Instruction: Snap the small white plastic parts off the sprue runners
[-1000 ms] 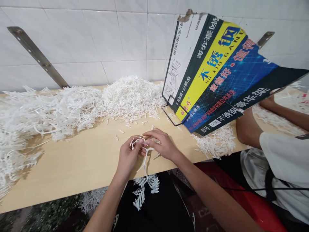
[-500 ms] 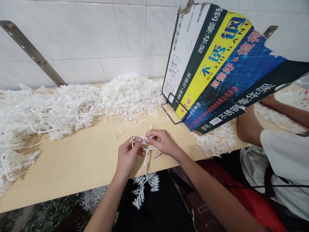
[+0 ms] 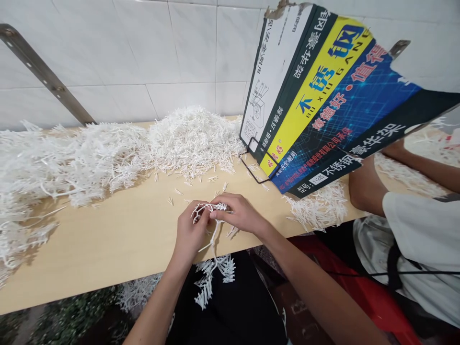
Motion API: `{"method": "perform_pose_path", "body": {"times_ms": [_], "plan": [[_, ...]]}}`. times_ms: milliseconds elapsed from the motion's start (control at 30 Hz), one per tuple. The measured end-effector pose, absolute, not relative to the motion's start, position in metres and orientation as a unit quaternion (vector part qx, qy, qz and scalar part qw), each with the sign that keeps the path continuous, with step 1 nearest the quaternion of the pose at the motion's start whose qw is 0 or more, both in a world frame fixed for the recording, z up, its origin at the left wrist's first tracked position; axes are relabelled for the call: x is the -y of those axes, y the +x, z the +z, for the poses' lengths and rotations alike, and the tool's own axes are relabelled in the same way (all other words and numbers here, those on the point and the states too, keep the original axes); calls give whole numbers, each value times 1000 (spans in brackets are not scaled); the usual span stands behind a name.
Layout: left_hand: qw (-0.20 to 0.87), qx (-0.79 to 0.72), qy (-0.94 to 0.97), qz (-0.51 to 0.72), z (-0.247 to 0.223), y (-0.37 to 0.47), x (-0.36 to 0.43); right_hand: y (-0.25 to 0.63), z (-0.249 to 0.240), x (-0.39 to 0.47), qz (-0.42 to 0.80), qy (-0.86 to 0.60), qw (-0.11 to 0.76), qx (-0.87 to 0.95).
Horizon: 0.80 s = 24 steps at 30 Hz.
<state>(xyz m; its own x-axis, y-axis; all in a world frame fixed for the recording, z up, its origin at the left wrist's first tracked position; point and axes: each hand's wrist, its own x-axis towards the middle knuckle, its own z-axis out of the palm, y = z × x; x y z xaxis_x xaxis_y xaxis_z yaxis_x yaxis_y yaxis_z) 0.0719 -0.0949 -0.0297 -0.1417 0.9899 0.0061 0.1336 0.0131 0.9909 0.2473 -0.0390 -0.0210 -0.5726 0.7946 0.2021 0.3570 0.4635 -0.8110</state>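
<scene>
Above the table's front edge, my left hand (image 3: pixel 192 227) and my right hand (image 3: pixel 239 213) meet, both closed on one branched white plastic sprue (image 3: pixel 215 235). Its stem hangs down past the edge, and clusters of small white pieces (image 3: pixel 213 278) dangle from its lower end over my dark-clothed lap. Between the fingertips sits a curved white branch with small pieces bunched by my right fingers. A few loose white pieces (image 3: pixel 233 232) lie on the table beside my right hand. Exactly which bits each fingertip pinches is partly hidden.
A large heap of white branched pieces (image 3: pixel 108 158) runs along the wooden table (image 3: pixel 108 244) by the tiled wall. At right, a cardboard panel (image 3: pixel 323 105) stands in a black wire holder (image 3: pixel 258 167). Behind it are another pile (image 3: pixel 319 206) and another person's arm (image 3: pixel 366 187).
My right fingers have shifted slightly left, closer to my left fingertips, and small pieces now show bunched in them. The hanging sprue has swung a little. The view has moved slightly.
</scene>
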Motion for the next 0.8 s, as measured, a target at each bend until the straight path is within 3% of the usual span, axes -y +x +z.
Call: {"method": "perform_pose_path", "body": {"times_ms": [133,433,733,800], "plan": [[475,-558,460,501,-28,73,96,247,-27,36,329,-340,273,838],[455,-562,495,482,-30,73,97,251,-27,32,343,-310,244,852],[451,-575,499,466,-31,72,101,254,-32,31,376,-381,276,798],[451,-579,493,467,-32,70,103,256,-34,27,416,-395,324,752]]}}
